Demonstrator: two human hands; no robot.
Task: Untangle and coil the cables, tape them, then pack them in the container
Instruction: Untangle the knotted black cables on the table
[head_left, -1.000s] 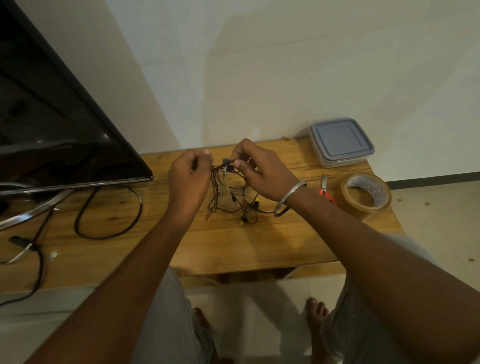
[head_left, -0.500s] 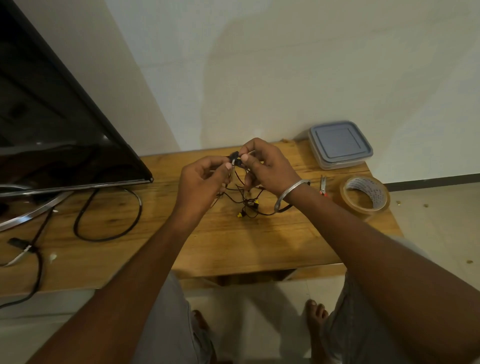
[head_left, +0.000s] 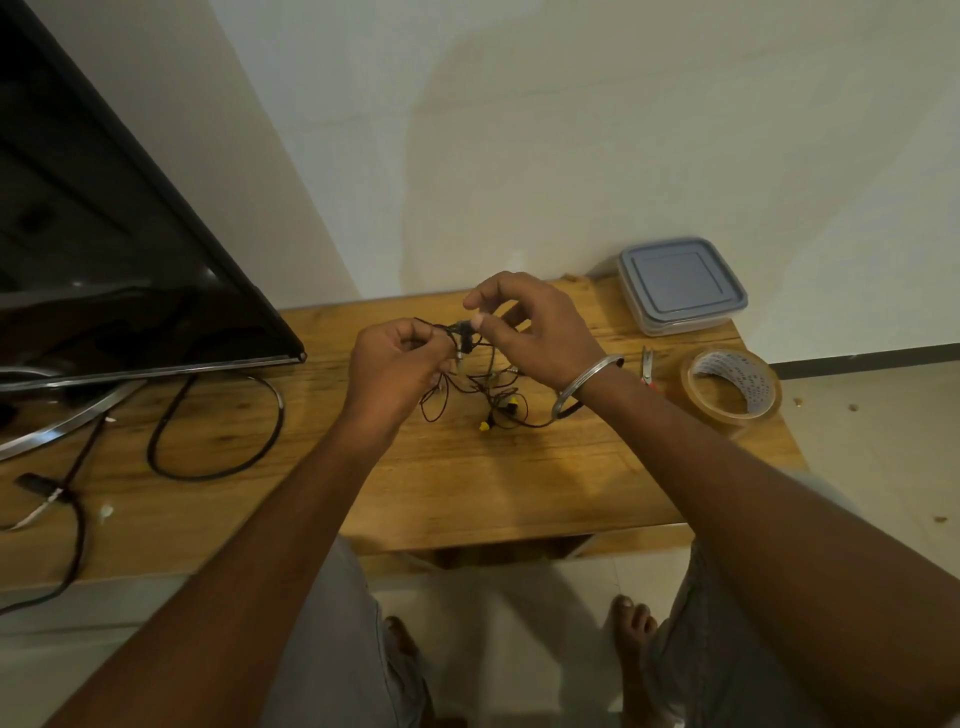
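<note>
Both hands hold the tangled cables (head_left: 483, 384) above the desk (head_left: 519, 467) centre. Left hand (head_left: 395, 364) fingers pinch a strand; right hand (head_left: 535, 332) fingers pinch a connector. Lidded container (head_left: 680, 283) sits at 2 o'clock, tape roll (head_left: 730, 387) at 3 o'clock.

One head-worn wide-angle view looks forward and steeply down, close over the wooden table (head_left: 519, 483) against the wall (head_left: 571, 130).

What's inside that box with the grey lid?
Can't tell. The lid is on the box and covers the inside; the clear wall shows nothing definite.
</note>
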